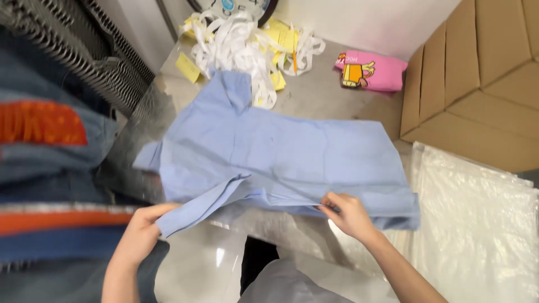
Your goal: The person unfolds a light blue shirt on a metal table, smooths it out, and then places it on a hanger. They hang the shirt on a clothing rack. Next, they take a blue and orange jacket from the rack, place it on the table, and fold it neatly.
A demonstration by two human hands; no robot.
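Left hand (140, 233) pinches the folded-over flap of the light blue shirt (281, 157) at the table's (314, 95) near edge. Right hand (347, 213) fingers clamp the hem further right. Shirt lies spread mid-table; one fold started, the rest still flat and unfolded.

A: Shirt (281, 154)?
B: Plain light blue.
A: Folded garment (371, 70) behind it?
B: Pink, with a yellow-and-orange print.
A: Strips (241, 42), tags (188, 67)?
B: White; yellow.
A: Box (477, 78), desk (320, 95)?
B: Brown cardboard; grey.
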